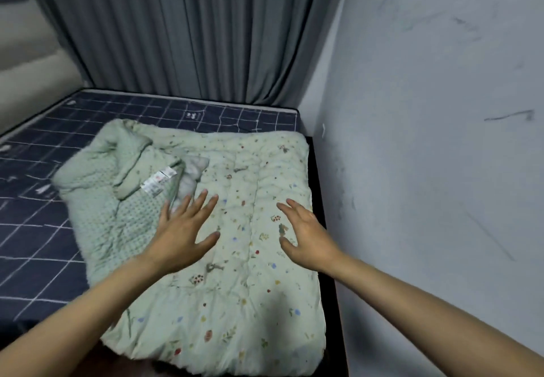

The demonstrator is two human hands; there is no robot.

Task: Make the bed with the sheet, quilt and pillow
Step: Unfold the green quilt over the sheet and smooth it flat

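- A person leans over a bed, both bare forearms reaching out across it.
- A pale green quilt (235, 244) with a small flower print lies folded on the right side of the bed, its right edge along the bed's dark frame (319, 200) beside the wall (426, 141).
- The quilt's left part is bunched and rumpled, showing a checked green underside and a white care label (159, 180).
- The left hand (184, 231) is spread flat, fingers straight and apart, over the middle of the quilt near the rumpled part, gripping nothing.
- The right hand (306, 233) is over the quilt near its right edge, fingers loosely bent and spread, holding nothing.
- Whether the palms press the fabric or float just above it cannot be told.
- A dark blue sheet (44, 223) with a white grid covers the mattress to the left and at the far edge.
- Grey curtains (191, 38) hang behind the far edge of the bed.
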